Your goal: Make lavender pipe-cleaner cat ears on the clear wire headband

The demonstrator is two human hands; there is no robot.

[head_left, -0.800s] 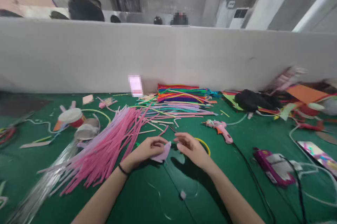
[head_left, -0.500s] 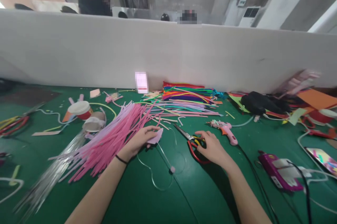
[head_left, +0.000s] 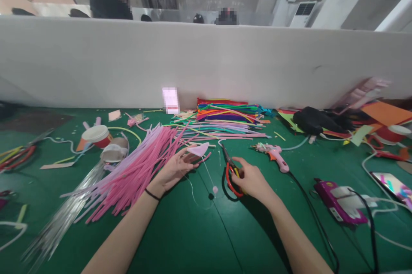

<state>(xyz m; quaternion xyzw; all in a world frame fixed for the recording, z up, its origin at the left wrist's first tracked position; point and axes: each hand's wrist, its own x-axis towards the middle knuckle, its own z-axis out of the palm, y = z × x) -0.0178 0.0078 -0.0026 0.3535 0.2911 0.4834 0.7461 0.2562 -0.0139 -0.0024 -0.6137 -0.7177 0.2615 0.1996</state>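
My left hand [head_left: 175, 167] is closed on a small lilac piece [head_left: 198, 150], flat and pointed, that looks like paper or felt. From it a clear thread runs down to a small pink ball [head_left: 215, 189], which hangs just above the table beside its own dark shadow. A loose loop of thread trails below the hand. Over to the right, my right hand [head_left: 252, 178] grips the handles of scissors [head_left: 230, 170] with red and yellow grips. Their dark blades point away from me and look closed. Part of the handles is hidden by my fingers.
Pink and lilac pipe cleaners [head_left: 138, 171] lie left of my left arm, by silvery strips [head_left: 69, 209] and paper cups [head_left: 96, 135]. Colourful pipe cleaners [head_left: 225, 115] lie against the white partition [head_left: 193, 59]. To the right are a pink glue gun [head_left: 273, 154] and a purple power strip [head_left: 337, 203].
My left hand has raised and turned the lilac piece, and the pink ball now hangs freely. My right hand has closed on the scissors and swung their blades to point more straight ahead.
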